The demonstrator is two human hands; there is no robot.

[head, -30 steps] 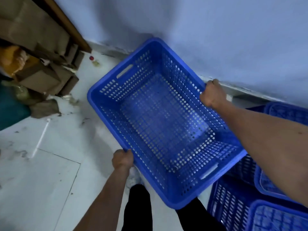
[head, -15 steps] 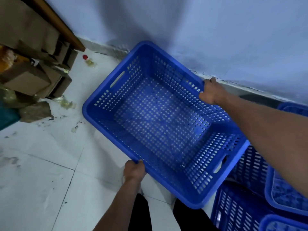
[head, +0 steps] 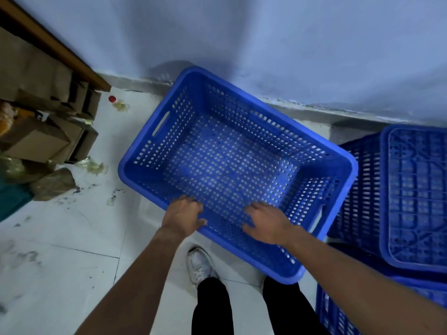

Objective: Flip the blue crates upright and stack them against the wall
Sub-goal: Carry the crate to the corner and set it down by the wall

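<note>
An upright blue crate sits open side up on the white tiled floor, its far corner close to the pale blue wall. My left hand curls over the crate's near long rim. My right hand hovers over the same rim further right, fingers spread and blurred, holding nothing. To the right stands an upside-down blue crate, bottom facing up, on top of other blue crates at the lower right.
Cardboard boxes and crumpled wrappers pile up at the left under a slanted wooden board. A small red-capped bottle lies by the wall's base. My white shoe stands just before the crate.
The crate has come down towards the floor by the wall. My right hand has left the far rim and moved to the near rim; my left hand stays on the near rim.
</note>
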